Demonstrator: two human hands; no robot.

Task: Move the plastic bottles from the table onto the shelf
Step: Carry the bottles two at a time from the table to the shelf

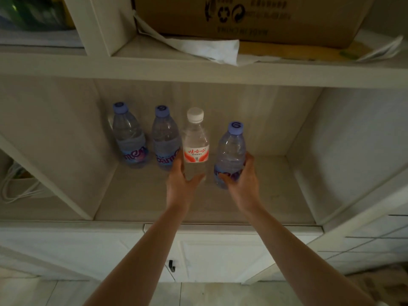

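My left hand grasps white-capped bottle, right hand grasps purple-capped bottle; both upright, side by side on shelf.

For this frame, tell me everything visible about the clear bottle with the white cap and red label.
The clear plastic bottle with a white screw cap stands upright in the open white shelf compartment, third from the left in a row of four, close beside a purple-capped bottle. A red and white label with printed characters wraps its middle. It looks filled with clear liquid. The left hand has its grip around the lower body, thumb across the front near the base.
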